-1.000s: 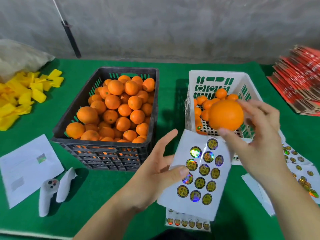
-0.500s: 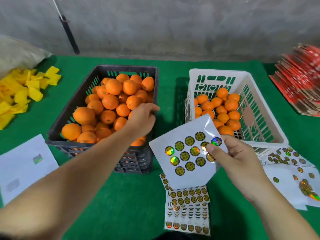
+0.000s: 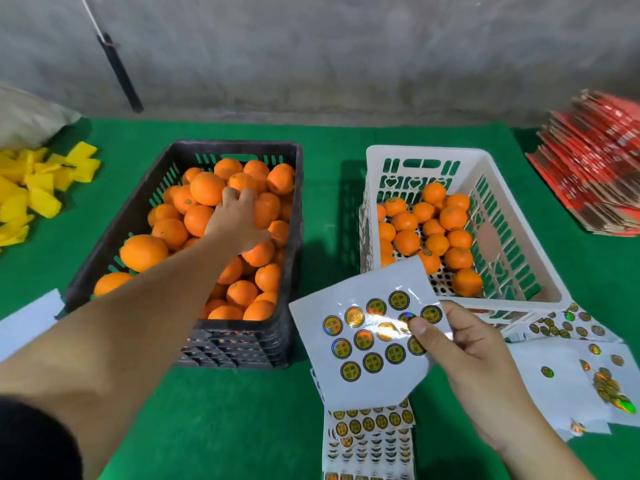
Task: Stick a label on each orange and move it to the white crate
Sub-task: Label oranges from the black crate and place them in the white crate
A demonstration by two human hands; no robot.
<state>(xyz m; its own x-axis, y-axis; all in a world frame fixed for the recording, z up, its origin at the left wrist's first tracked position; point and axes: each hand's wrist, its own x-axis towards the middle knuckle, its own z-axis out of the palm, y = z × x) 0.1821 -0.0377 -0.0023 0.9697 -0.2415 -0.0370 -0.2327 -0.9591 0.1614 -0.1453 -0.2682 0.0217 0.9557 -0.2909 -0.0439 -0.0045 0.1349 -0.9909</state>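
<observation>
You have a pile of yellow pieces (image 3: 33, 188) at the far left of the green table cover (image 3: 225, 420), a pale sack (image 3: 27, 121) behind it, and white paper (image 3: 26, 322) nearer. Red printed cartons (image 3: 595, 168) sit stacked far right. A dark rod (image 3: 119, 72) leans on the grey wall (image 3: 346, 53).

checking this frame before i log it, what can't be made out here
- Head view: left hand covers the orange under it in the black crate; grip unclear.
- Print on the sticker sheet in the right hand: too small, glare.
- Red stack: cut by the right edge.
</observation>
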